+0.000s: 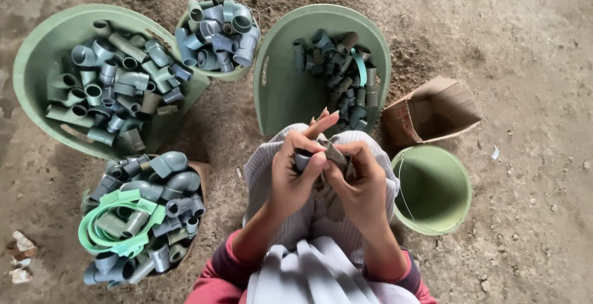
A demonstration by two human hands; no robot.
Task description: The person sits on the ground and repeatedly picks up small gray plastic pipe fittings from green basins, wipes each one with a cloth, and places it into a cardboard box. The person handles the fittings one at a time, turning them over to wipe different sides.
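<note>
Both my hands meet over my lap, above striped grey cloth (321, 217). My left hand (295, 171) and my right hand (358, 183) grip a small grey plastic pipe fitting (335, 154) between the fingertips. The fitting is mostly hidden by my fingers. Directly ahead of my hands stands a green tub (281, 88) holding several grey fittings at its right side.
A large green tub (37, 57) of grey pipe elbows sits far left, a small green bucket (238, 72) of fittings behind centre, and a heaped container with green strapping (117, 227) near left. An empty green bucket (432, 190) and an open cardboard box (432, 109) lie right, on dirt floor.
</note>
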